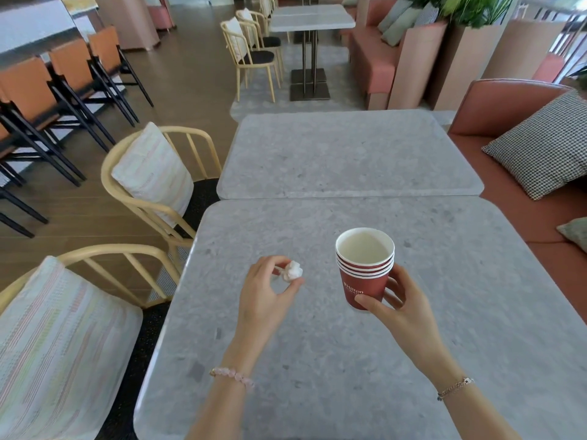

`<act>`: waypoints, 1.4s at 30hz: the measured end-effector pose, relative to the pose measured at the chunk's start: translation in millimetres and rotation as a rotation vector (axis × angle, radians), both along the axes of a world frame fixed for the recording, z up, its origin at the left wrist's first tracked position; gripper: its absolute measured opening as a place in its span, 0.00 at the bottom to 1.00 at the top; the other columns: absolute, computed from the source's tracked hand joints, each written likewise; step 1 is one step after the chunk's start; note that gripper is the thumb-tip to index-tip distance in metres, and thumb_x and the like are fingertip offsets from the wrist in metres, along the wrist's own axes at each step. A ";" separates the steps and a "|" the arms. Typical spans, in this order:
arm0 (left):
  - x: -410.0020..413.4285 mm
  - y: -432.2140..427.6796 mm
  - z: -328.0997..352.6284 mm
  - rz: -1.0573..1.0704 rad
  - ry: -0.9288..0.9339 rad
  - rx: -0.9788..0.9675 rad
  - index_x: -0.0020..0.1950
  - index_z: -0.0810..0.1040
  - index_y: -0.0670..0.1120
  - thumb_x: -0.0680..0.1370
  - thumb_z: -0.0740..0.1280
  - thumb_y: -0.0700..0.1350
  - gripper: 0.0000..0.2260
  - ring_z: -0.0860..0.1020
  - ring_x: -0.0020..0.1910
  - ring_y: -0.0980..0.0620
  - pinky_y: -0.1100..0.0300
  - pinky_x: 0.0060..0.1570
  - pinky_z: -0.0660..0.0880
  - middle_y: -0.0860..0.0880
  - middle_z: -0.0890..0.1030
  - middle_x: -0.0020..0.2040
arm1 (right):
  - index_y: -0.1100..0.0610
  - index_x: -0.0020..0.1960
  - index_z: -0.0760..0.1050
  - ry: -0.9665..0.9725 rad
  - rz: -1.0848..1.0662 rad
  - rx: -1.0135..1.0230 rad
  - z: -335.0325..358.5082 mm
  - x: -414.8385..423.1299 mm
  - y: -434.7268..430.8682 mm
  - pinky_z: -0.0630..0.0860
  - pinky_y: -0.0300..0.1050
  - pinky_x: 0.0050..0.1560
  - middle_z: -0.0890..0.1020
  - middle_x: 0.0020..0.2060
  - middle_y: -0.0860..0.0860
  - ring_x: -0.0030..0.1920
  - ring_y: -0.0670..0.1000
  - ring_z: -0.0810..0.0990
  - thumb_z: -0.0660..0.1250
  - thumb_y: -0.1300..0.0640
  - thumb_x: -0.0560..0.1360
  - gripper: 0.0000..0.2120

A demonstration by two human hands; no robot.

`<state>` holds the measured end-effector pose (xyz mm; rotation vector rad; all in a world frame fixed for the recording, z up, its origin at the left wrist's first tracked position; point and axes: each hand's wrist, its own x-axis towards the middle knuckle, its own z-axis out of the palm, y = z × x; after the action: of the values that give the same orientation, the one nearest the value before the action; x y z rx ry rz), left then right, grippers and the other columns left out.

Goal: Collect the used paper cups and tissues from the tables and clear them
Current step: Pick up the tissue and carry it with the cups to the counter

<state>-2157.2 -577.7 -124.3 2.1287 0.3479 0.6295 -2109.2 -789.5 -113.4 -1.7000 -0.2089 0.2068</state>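
Observation:
My right hand (398, 304) grips a stack of several nested red paper cups (364, 271), upright, white inside, held above the near grey stone table (349, 360). To its left, my left hand (263, 292) pinches a small crumpled white tissue (293, 270) between thumb and fingertips, a little above the tabletop. Both wrists wear bracelets.
A second grey table (346, 154) butts against the near one's far edge. Cream chairs with striped cushions (152, 173) stand along the left side. A terracotta bench with a checked pillow (543, 144) runs along the right. More tables and chairs stand farther back.

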 end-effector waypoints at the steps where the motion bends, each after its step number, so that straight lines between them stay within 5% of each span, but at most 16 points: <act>1: -0.6 -1.2 5.5 0.003 -0.008 -0.016 0.45 0.75 0.55 0.68 0.75 0.40 0.14 0.75 0.46 0.57 0.75 0.47 0.65 0.58 0.78 0.44 | 0.45 0.57 0.73 -0.001 0.000 0.004 0.8 0.2 -0.6 0.75 0.29 0.50 0.82 0.52 0.44 0.52 0.38 0.80 0.76 0.65 0.66 0.26; 18: -7.6 -19.0 44.5 -0.042 -0.089 -0.084 0.46 0.76 0.58 0.69 0.75 0.43 0.13 0.76 0.47 0.60 0.75 0.49 0.66 0.60 0.79 0.45 | 0.50 0.62 0.72 -0.039 0.000 0.022 14.4 -0.9 -13.1 0.75 0.28 0.50 0.81 0.53 0.46 0.53 0.38 0.79 0.76 0.63 0.66 0.27; 26: -22.0 -20.8 58.3 0.001 -0.128 -0.039 0.51 0.76 0.54 0.68 0.75 0.39 0.17 0.75 0.47 0.60 0.72 0.49 0.69 0.56 0.78 0.48 | 0.42 0.56 0.73 -0.095 0.018 0.031 25.1 1.0 -14.7 0.75 0.27 0.49 0.82 0.50 0.41 0.52 0.37 0.79 0.77 0.63 0.65 0.27; 32: -49.9 -26.9 74.8 0.127 -0.137 -0.028 0.53 0.78 0.51 0.69 0.75 0.40 0.15 0.76 0.49 0.57 0.67 0.50 0.71 0.55 0.78 0.50 | 0.44 0.59 0.72 -0.131 0.135 0.066 38.8 4.2 -10.7 0.75 0.36 0.53 0.82 0.52 0.42 0.53 0.39 0.80 0.77 0.62 0.65 0.27; 42: -132.8 -73.0 92.0 0.509 -0.064 -0.043 0.49 0.74 0.62 0.72 0.72 0.51 0.10 0.72 0.49 0.70 0.74 0.44 0.68 0.62 0.77 0.48 | 0.42 0.58 0.72 -0.113 0.473 0.108 50.8 -18.3 -6.0 0.76 0.29 0.47 0.81 0.52 0.43 0.52 0.38 0.79 0.77 0.62 0.65 0.28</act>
<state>-2290.0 -650.7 -32.3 1.9783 0.8739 0.9648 -2127.5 -795.5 -62.6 -1.5347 -0.6956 0.4412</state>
